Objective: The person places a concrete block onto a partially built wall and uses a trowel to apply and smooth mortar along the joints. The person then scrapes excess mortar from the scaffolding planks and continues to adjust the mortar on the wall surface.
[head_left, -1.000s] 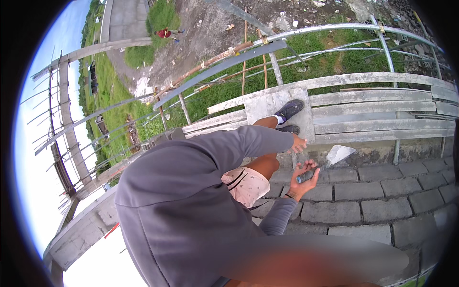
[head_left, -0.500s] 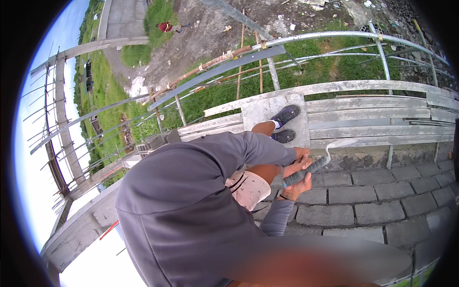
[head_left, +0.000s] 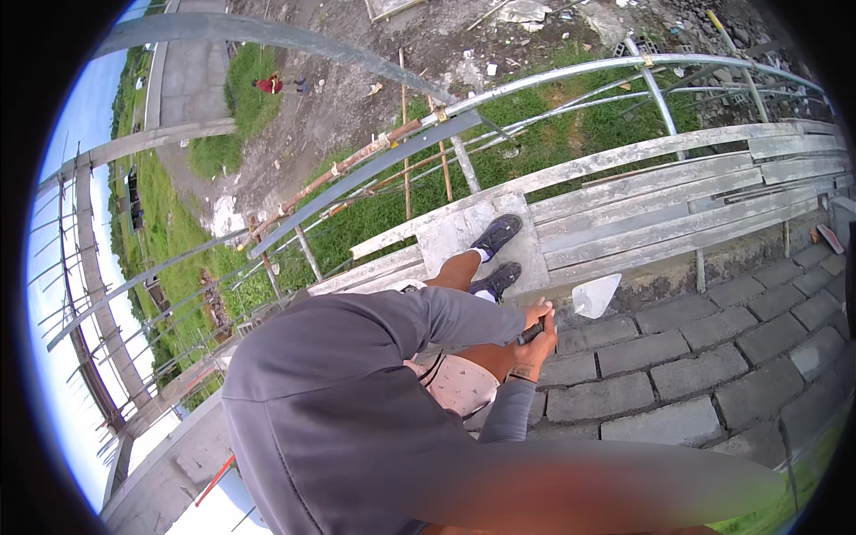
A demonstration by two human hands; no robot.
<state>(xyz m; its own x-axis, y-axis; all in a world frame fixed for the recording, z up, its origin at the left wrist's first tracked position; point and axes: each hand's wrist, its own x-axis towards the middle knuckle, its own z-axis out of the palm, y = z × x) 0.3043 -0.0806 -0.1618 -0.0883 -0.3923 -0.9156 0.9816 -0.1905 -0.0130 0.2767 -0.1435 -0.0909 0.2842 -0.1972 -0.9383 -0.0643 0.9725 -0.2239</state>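
A trowel with a pale, flat blade (head_left: 596, 296) and a dark, wrapped handle (head_left: 530, 333) is held out in front of my body. My right hand (head_left: 536, 349), a dark band at its wrist, wraps round the handle. Against the handle's other side, my left hand (head_left: 536, 311) is closed, its fingers meeting the right hand. Much of the grip is hidden by the fingers. The blade hangs over the edge of a course of grey concrete blocks (head_left: 646, 334). My grey sleeves reach to both wrists.
My dark shoes (head_left: 497, 234) stand on a pale board (head_left: 432, 245) laid across wooden planks (head_left: 624, 214). Metal scaffold pipes (head_left: 571, 71) run along the planks' outer side, above grass far below. A person (head_left: 269, 85) in red is on the ground. Something blurred covers the bottom.
The trowel's blade has turned from edge-on to showing its flat face. More of the handle is now covered by my hands. The whole view has shifted and tilted.
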